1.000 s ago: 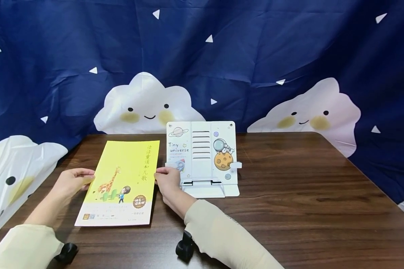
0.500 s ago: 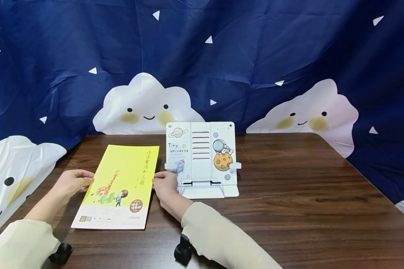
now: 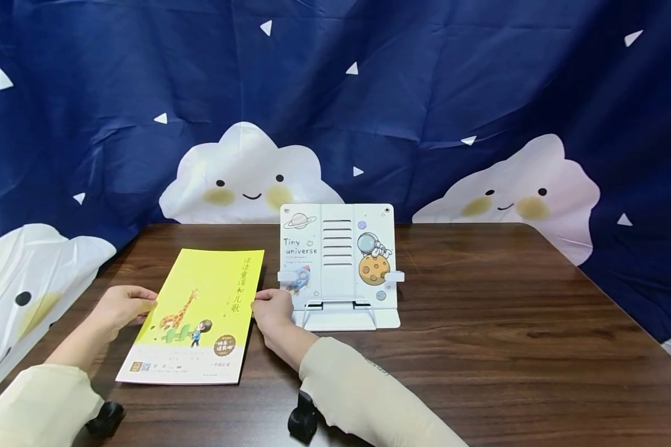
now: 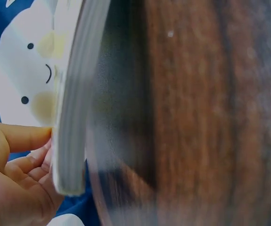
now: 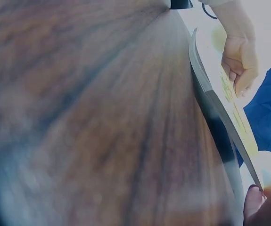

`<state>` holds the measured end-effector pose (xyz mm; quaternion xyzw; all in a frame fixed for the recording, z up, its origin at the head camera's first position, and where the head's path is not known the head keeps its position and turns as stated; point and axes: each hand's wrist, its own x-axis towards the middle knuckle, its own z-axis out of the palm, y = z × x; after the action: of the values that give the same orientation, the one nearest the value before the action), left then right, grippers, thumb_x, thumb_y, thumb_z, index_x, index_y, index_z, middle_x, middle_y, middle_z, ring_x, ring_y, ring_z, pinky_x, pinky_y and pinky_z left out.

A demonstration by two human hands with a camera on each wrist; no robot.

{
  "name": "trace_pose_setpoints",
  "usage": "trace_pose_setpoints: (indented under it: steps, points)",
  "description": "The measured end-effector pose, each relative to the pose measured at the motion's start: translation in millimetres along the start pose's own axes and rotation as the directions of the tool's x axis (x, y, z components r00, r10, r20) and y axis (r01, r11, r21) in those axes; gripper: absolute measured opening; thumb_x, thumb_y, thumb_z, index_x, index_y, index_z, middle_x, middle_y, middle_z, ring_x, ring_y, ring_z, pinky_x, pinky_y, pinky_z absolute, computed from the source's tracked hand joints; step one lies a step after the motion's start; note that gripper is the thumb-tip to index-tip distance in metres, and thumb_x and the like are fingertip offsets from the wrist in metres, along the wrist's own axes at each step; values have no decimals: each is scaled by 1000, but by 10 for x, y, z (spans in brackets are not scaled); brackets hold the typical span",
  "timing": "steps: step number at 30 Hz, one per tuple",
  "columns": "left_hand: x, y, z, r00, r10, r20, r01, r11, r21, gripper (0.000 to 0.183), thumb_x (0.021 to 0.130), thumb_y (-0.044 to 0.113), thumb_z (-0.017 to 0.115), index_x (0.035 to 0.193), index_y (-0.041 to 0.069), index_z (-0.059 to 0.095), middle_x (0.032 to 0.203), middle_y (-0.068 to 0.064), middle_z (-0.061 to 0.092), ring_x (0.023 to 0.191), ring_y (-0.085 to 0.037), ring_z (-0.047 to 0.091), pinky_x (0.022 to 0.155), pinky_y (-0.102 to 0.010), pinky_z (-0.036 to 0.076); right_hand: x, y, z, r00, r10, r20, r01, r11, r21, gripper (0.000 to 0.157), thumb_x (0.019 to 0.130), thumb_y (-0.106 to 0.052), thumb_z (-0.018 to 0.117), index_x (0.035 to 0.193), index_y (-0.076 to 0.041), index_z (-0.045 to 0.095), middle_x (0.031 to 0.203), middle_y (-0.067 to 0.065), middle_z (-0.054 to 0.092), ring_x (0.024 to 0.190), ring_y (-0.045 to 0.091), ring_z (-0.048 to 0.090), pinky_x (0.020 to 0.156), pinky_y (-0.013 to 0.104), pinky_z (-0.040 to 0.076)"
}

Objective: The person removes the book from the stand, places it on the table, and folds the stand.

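A yellow children's book [image 3: 207, 279] with a giraffe and a child on its cover lies almost flat over the left part of the table, cover up. My left hand [image 3: 122, 307] pinches its left edge, thumb on the cover side. At the opposite edge, my right hand [image 3: 274, 313] pinches it too. The left wrist view shows the thick page edge of the book [image 4: 74, 122] beside the left hand [image 4: 17, 174], with the tabletop below. From the right wrist, the book [image 5: 232, 120] appears edge-on above the table, the right hand [image 5: 269, 205] at its near end.
A white book stand [image 3: 338, 282] with space drawings and side clips stands upright just right of my right hand. The dark wooden table [image 3: 492, 323] stretches right of it. Behind hangs a navy curtain [image 3: 397, 105] with smiling clouds.
The book has come down and slightly toward me, its top edge lower in the head view. Both hands keep their hold; the right hand has shifted a little left. The stand stays put.
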<state>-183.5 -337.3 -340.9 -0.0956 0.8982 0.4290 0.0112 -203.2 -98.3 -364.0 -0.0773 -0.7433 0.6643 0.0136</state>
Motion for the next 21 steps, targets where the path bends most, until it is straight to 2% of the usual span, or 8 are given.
trace_pose_setpoints:
  steps: [5, 12, 21]
  points:
    - [7, -19, 21, 999, -49, -2, 49, 998, 43, 30, 78, 3, 52, 101, -16, 50, 84, -16, 56, 66, -14, 51, 55, -28, 47, -22, 10, 7, 1000, 1, -1, -1, 999, -43, 12, 65, 8, 57, 68, -3, 63, 63, 3, 53, 64, 14, 49, 55, 23, 42]
    - [2, -39, 44, 998, -42, 40, 40, 997, 59, 28, 78, 1, 50, 99, -17, 50, 85, -17, 55, 70, -18, 52, 54, -27, 48, -21, 16, -11, 999, 18, 29, -15, 997, -81, 13, 66, 8, 57, 70, -4, 63, 67, 2, 52, 69, 15, 48, 56, 23, 41]
    - [32, -71, 43, 997, -78, 29, 75, 994, 80, 28, 78, 1, 52, 99, -16, 51, 84, -17, 54, 67, -17, 50, 52, -25, 45, -33, -1, -36, 996, 54, 65, -47, 994, -98, 15, 66, 7, 57, 74, -4, 63, 73, 2, 51, 74, 17, 48, 57, 24, 41]
